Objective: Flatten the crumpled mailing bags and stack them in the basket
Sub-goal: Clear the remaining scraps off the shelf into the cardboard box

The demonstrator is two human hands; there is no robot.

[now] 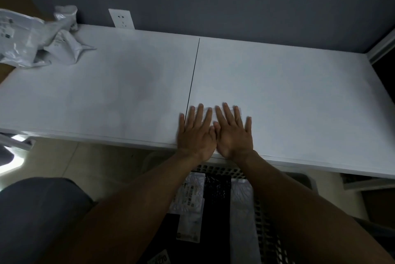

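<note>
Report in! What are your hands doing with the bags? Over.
Left hand and right hand open, pressing a mailing bag flat. Crumpled bags waiting far left. Basket below the table, nothing in the way.

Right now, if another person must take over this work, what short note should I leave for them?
Left hand and right hand: both flat, fingers spread, pressing a small bag at the table's near edge.
Crumpled bags: piled at the table's far left.
Basket: below the near edge, with several flattened bags inside.
Done: those bags.
Left: finish this one, put it in the basket, then do the pile.
</note>
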